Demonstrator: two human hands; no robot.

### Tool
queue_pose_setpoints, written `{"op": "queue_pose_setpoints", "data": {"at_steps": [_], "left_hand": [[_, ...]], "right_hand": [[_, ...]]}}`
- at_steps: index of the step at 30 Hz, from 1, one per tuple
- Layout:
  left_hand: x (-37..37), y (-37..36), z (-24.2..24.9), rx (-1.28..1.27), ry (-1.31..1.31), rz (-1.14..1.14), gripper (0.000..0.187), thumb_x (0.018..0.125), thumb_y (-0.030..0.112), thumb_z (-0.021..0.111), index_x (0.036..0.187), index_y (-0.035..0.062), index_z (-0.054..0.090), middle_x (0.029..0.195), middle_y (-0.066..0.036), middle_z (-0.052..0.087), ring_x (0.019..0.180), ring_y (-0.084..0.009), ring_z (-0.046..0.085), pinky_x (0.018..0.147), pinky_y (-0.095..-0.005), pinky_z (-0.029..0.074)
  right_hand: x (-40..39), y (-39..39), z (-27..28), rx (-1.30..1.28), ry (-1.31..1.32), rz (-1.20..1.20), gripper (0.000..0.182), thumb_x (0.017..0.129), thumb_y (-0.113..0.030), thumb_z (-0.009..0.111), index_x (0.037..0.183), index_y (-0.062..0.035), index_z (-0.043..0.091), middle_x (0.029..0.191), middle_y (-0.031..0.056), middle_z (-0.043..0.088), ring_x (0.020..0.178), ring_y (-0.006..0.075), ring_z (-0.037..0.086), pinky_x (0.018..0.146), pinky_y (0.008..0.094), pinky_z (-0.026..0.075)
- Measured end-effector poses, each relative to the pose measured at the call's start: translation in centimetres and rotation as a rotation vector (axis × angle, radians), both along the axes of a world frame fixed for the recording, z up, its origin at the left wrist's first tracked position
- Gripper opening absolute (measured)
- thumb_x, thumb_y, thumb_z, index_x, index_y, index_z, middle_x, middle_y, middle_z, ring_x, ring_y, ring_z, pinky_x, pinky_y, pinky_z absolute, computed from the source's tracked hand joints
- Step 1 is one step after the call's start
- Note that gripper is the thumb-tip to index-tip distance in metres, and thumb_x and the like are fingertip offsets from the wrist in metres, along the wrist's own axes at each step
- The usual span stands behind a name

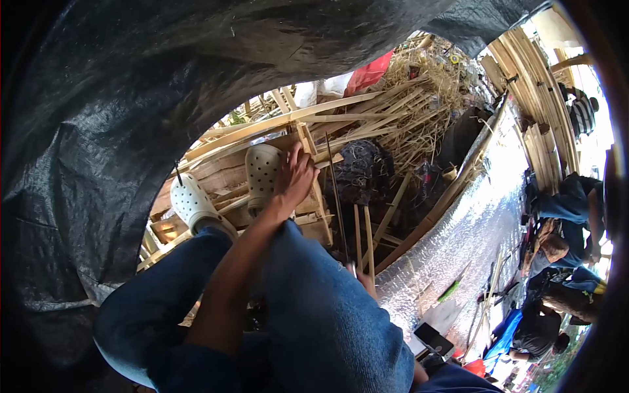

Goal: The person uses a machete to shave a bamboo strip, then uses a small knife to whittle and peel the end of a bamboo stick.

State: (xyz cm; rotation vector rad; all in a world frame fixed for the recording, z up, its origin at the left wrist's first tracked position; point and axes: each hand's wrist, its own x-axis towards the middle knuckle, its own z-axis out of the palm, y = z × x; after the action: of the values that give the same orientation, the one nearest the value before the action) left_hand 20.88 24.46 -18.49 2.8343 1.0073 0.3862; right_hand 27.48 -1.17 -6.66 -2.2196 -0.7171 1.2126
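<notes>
My left hand is closed at the upright edge of a low wooden crate. A pale bamboo strip sticks out to the right from under its fingers. My right hand is mostly hidden behind my raised knee; only a bit of it shows. Rising from beside it is a long, thin, dark blade, seen nearly edge-on, with its lower end at the hand. Its handle is largely covered. Two narrow bamboo sticks stand just beyond the right hand.
Pale clogs are on my feet against the crate. Shavings and split strips pile up behind. On the right lies a silvery sheet with a green-handled tool and a phone. Black plastic hangs close on the left; several people sit far right.
</notes>
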Motion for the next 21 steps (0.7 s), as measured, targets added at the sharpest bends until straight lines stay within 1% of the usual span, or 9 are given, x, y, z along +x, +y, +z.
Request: {"op": "queue_pose_setpoints", "data": {"at_steps": [2, 5, 11, 12, 13, 14, 15, 18, 21], "left_hand": [[-0.1, 0.0, 0.2, 0.026, -0.088, 0.03, 0.031, 0.086, 0.029, 0.053, 0.09, 0.0016, 0.066, 0.101, -0.008, 0.059, 0.119, -0.0297, 0.039, 0.097, -0.0436, 0.034], [-0.5, 0.8, -0.8, 0.109, -0.151, 0.007, 0.03, 0.085, 0.028, 0.054, 0.088, 0.0009, 0.067, 0.105, -0.01, 0.058, 0.117, -0.0286, 0.041, 0.099, -0.0411, 0.033], [-0.6, 0.7, -0.3, 0.047, -0.207, 0.009, 0.027, 0.082, 0.016, 0.052, 0.098, -0.0038, 0.059, 0.11, -0.014, 0.056, 0.114, -0.0281, 0.044, 0.099, -0.0381, 0.034], [-0.5, 0.6, 0.2, 0.05, -0.198, 0.006, 0.027, 0.082, 0.016, 0.052, 0.098, -0.0038, 0.059, 0.11, -0.014, 0.056, 0.114, -0.0281, 0.044, 0.099, -0.0381, 0.034], [-0.7, 0.2, 0.7, 0.063, -0.23, -0.001, 0.026, 0.082, 0.016, 0.052, 0.098, -0.0038, 0.059, 0.109, -0.014, 0.056, 0.113, -0.0279, 0.044, 0.098, -0.0376, 0.035], [-1.0, -0.2, 0.9, 0.074, -0.26, -0.004, 0.026, 0.082, 0.016, 0.052, 0.097, -0.0038, 0.06, 0.108, -0.014, 0.056, 0.112, -0.0277, 0.044, 0.097, -0.037, 0.035], [-1.0, 0.0, 0.7, 0.064, -0.273, 0.001, 0.028, 0.082, 0.019, 0.053, 0.097, -0.0038, 0.06, 0.107, -0.013, 0.055, 0.113, -0.0281, 0.043, 0.098, -0.0378, 0.035], [-0.7, -0.5, 0.4, 0.045, -0.154, -0.003, 0.032, 0.082, 0.024, 0.053, 0.098, -0.0036, 0.06, 0.108, -0.013, 0.054, 0.115, -0.0286, 0.041, 0.099, -0.039, 0.033], [-0.7, -0.5, 0.6, 0.056, -0.164, 0.0, 0.034, 0.083, 0.027, 0.054, 0.098, -0.003, 0.06, 0.109, -0.013, 0.053, 0.117, -0.0291, 0.04, 0.1, -0.0396, 0.032]], "right_hand": [[1.9, 3.7, -2.3, 0.04, 0.177, -0.027, 0.045, 0.095, -0.043, 0.043, 0.082, -0.0021, 0.055, 0.059, -0.0002, 0.046, 0.058, 0.0076, 0.046, 0.052, 0.0258, 0.038], [2.5, 11.4, -3.4, 0.106, 0.347, -0.107, 0.046, 0.095, -0.044, 0.043, 0.074, -0.0041, 0.049, 0.053, 0.0012, 0.045, 0.041, 0.0101, 0.045, 0.039, 0.0263, 0.035], [2.8, 11.3, -1.3, 0.074, 0.396, -0.194, 0.049, 0.095, -0.047, 0.042, 0.075, -0.003, 0.05, 0.051, 0.0036, 0.046, 0.038, 0.0127, 0.046, 0.037, 0.0291, 0.036], [3.2, 6.8, -6.2, 0.518, -0.123, 0.249, 0.048, 0.095, -0.045, 0.04, 0.079, -0.0011, 0.054, 0.052, 0.0034, 0.046, 0.043, 0.0149, 0.05, 0.042, 0.0312, 0.039], [1.7, 5.1, -2.0, 0.163, 0.111, -0.026, 0.049, 0.094, -0.044, 0.042, 0.082, 0.0012, 0.055, 0.053, 0.0043, 0.049, 0.049, 0.0171, 0.053, 0.049, 0.0335, 0.042], [0.6, 2.1, -0.3, 0.03, 0.179, -0.078, 0.051, 0.093, -0.046, 0.043, 0.081, 0.0013, 0.057, 0.055, 0.0047, 0.051, 0.052, 0.0166, 0.054, 0.052, 0.0329, 0.042], [-0.3, -0.3, -0.6, 0.026, 0.055, -0.07, 0.051, 0.093, -0.047, 0.043, 0.074, -0.0015, 0.054, 0.055, 0.0037, 0.051, 0.051, 0.0131, 0.053, 0.049, 0.0299, 0.041], [0.3, -0.5, -0.6, 0.037, 0.134, -0.078, 0.05, 0.095, -0.046, 0.041, 0.07, -0.0034, 0.051, 0.053, 0.0031, 0.049, 0.051, 0.0118, 0.053, 0.048, 0.0286, 0.04], [2.5, 8.7, -2.6, 0.076, 0.32, -0.086, 0.05, 0.094, -0.046, 0.044, 0.069, -0.0026, 0.049, 0.05, 0.0027, 0.045, 0.044, 0.0117, 0.049, 0.042, 0.0295, 0.038]]}}
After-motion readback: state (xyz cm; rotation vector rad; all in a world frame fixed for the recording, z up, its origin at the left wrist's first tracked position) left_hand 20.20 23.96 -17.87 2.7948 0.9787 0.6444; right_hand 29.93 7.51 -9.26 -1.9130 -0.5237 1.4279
